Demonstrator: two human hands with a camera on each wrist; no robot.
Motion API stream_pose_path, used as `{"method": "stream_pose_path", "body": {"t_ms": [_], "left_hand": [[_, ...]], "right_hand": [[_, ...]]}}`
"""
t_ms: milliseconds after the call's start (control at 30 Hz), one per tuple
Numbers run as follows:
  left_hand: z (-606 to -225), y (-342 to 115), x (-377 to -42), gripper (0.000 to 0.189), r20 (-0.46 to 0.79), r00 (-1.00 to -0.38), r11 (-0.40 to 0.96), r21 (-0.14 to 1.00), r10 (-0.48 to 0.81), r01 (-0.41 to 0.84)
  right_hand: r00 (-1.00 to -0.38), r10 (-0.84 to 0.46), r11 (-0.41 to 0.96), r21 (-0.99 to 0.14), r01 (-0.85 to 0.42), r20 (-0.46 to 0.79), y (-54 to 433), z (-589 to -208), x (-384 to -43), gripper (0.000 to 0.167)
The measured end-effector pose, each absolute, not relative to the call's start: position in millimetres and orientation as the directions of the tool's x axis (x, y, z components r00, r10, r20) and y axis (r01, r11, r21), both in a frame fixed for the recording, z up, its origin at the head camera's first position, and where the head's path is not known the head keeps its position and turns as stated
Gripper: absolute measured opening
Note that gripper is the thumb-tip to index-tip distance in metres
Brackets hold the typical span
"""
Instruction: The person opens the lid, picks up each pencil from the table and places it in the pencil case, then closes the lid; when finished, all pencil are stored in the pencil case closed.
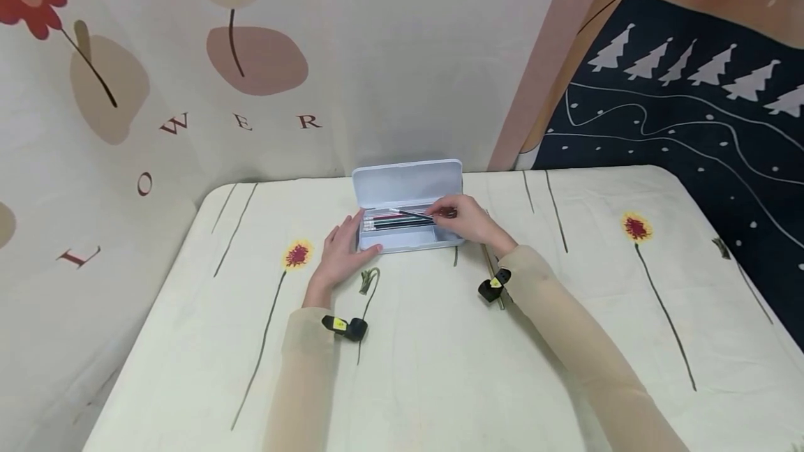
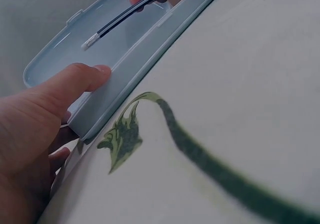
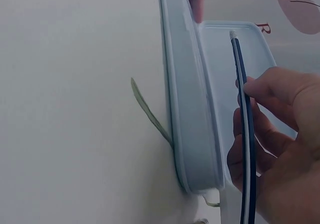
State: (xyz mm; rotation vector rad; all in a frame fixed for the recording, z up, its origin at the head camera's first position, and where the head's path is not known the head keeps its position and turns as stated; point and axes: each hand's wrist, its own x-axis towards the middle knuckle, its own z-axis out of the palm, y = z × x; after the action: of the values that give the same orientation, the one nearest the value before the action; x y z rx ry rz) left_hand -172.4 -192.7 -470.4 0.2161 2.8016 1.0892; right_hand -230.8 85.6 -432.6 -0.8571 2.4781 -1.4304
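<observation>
A light blue pencil case (image 1: 408, 248) lies on the table with its lid (image 1: 408, 183) raised at the back. Several pencils (image 1: 396, 224) lie side by side inside it, their white ends to the left. My left hand (image 1: 342, 250) grips the case's left end, thumb over the front rim and fingers round the side. Over the case, my right hand (image 1: 467, 220) pinches a dark blue pencil with a pale stripe (image 3: 244, 114) between thumb and fingers. Its white eraser end (image 2: 90, 42) points left, above the case's inside in the left wrist view.
A white cloth (image 1: 427, 368) printed with flowers covers the table. Under my right wrist lies a thin brown stick (image 1: 488, 260), partly hidden by the wrist camera (image 1: 492, 288). Behind the table hang a pale printed curtain (image 1: 408, 89) and a dark one with trees (image 1: 685, 117).
</observation>
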Motion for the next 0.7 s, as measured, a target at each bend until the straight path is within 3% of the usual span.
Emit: {"method": "stream_pose_path", "body": {"t_ms": [233, 700], "left_hand": [[-471.1, -194.2, -172.7, 0.086, -0.058, -0.981, 0.736, 0.67, 0.183, 0.098], [-468.0, -194.2, -170.3, 0.085, -0.051, -0.98, 0.727, 0.678, 0.19, 0.105]], "right_hand": [[-0.785, -0.6, 0.378, -0.809, -0.45, 0.156, 68.7, -435.5, -236.3, 0.018], [-0.763, -0.621, 0.381, -0.783, -0.492, 0.177, 42.0, -447.2, -246.5, 0.018]]}}
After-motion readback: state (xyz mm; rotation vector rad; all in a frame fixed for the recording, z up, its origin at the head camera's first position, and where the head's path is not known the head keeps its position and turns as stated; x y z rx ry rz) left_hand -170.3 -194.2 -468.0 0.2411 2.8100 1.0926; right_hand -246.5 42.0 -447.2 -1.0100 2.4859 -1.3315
